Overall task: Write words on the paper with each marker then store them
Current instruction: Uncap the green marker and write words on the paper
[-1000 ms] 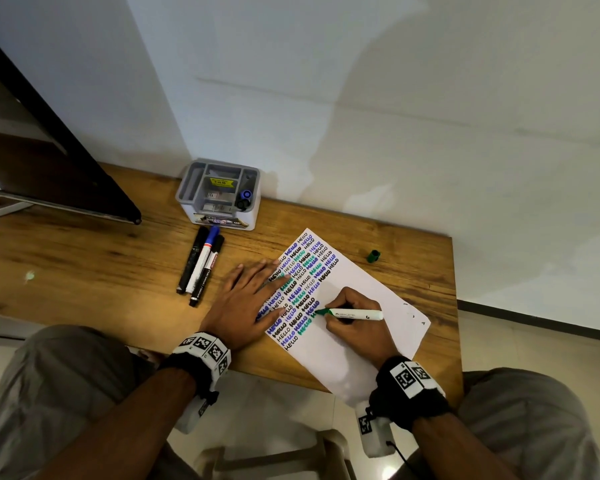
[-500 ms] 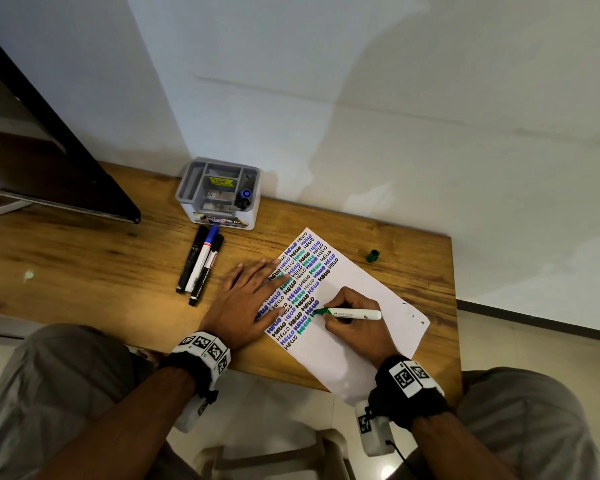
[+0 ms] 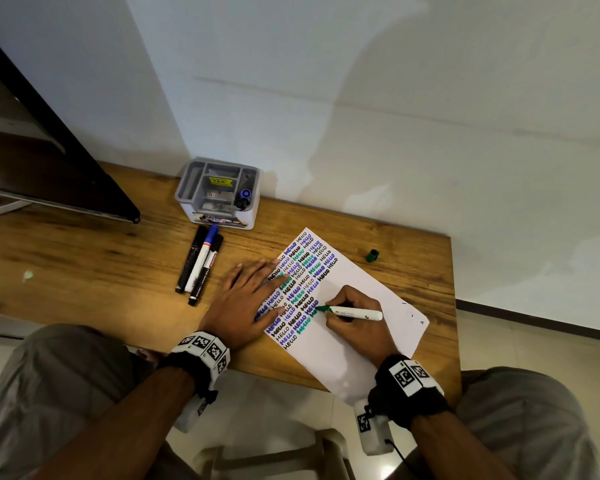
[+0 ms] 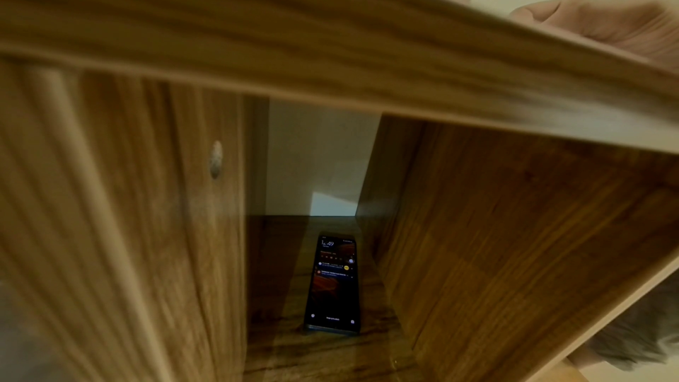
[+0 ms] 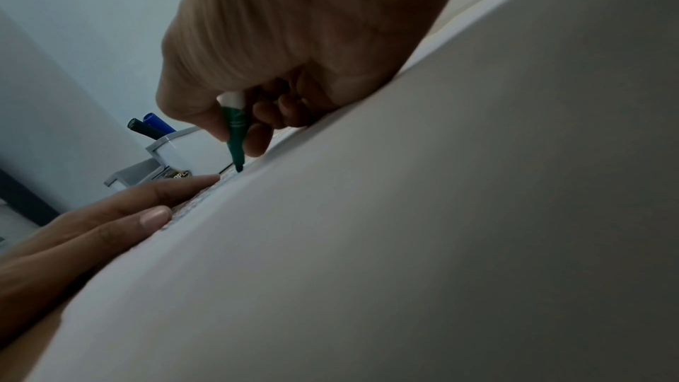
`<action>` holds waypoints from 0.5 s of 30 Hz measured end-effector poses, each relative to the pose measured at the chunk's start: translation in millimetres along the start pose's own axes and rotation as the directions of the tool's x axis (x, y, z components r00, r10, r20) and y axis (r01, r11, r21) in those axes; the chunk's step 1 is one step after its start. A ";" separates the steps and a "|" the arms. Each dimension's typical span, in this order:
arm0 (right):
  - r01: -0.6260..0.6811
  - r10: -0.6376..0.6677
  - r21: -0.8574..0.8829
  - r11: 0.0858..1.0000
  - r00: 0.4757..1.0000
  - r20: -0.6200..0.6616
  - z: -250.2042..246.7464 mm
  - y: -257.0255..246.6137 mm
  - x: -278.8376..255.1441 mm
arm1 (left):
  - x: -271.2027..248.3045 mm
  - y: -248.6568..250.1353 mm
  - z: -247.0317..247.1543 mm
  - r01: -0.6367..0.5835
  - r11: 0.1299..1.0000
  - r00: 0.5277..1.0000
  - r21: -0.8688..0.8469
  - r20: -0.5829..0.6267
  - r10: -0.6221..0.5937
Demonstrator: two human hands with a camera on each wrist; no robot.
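A white sheet of paper (image 3: 368,292) lies slanted on the wooden desk (image 3: 84,271), its left half filled with rows of HELLO in black, blue and green. My right hand (image 3: 347,306) pinches a white green-tipped marker (image 3: 355,312), whose tip (image 5: 238,168) touches the paper beside the last written column. My left hand (image 3: 246,299) lies flat with straight fingers (image 5: 158,215) on the paper's left edge. Its green cap (image 3: 372,255) stands on the desk at the right. Three capped markers (image 3: 201,263) lie side by side left of the paper.
A grey organizer box (image 3: 219,194) with two markers (image 5: 150,125) standing in it sits against the wall. A dark monitor (image 3: 49,168) hangs over the desk's left. A lit phone (image 4: 332,283) lies on a shelf under the desk. The paper's near corner overhangs the front edge.
The right hand and green marker have shifted slightly left and up along the paper, writing. The left hand has stayed flat on the sheet.
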State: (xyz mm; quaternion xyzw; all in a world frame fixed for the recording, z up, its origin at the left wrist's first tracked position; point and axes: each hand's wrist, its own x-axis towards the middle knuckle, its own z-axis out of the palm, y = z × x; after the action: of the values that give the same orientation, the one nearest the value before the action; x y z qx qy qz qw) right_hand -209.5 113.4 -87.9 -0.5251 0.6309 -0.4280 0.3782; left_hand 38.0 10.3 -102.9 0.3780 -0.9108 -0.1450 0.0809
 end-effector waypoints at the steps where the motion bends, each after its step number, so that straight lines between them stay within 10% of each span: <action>1: 0.002 -0.002 -0.007 1.000 1.000 0.005 -0.3 -0.6 -0.2 | 0.0 0.0 0.0 0.000 1.000 1.000 -0.003 0.000 0.000; 15: -0.017 0.017 -0.008 1.000 0.999 -0.031 -1.5 -4.1 -1.1 | -0.5 -0.9 1.0 -0.002 1.000 1.000 -0.005 -0.005 0.002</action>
State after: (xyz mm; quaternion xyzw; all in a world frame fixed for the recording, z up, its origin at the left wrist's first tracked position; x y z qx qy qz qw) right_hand -209.4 114.4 -83.5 -0.5148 0.6428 -0.4302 0.3698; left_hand 38.7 10.2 -104.1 0.3773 -0.9106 -0.1461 0.0842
